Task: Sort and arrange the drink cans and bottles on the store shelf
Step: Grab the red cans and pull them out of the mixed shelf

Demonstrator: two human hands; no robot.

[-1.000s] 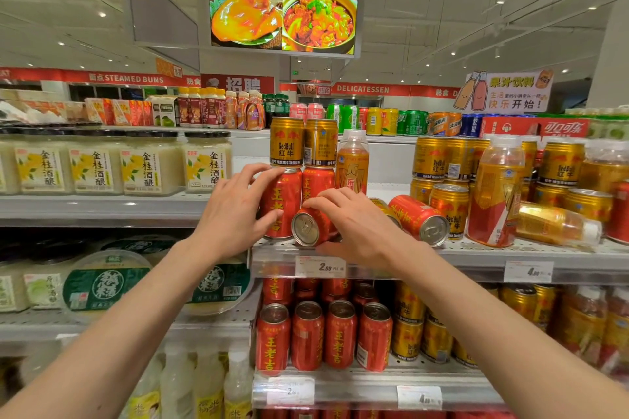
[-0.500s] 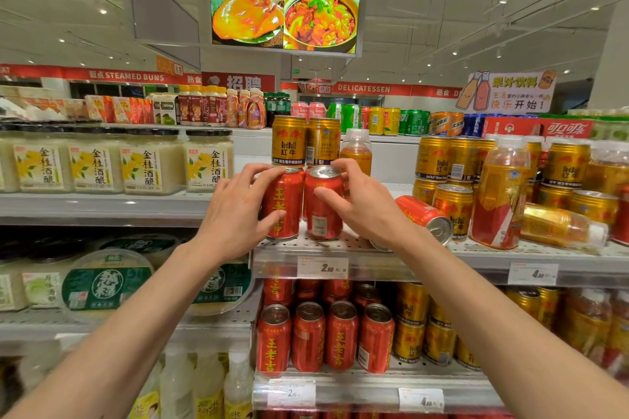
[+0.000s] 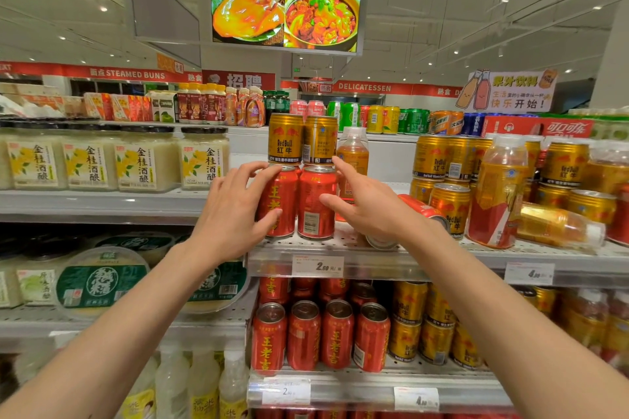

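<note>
With the right hand (image 3: 371,211) spread loose, the gold Red Bull cans (image 3: 303,139) could be bumped off the red cans (image 3: 299,202) held by the left hand (image 3: 235,211).

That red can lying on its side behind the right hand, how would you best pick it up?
Grip the fallen can across its round body, coming from above and in front with the right hand. It lies with its end toward the shelf edge, and upright gold cans crowd its right, so the top is probably freest.

red cans (image 3: 316,202), gold cans (image 3: 285,139)
</note>
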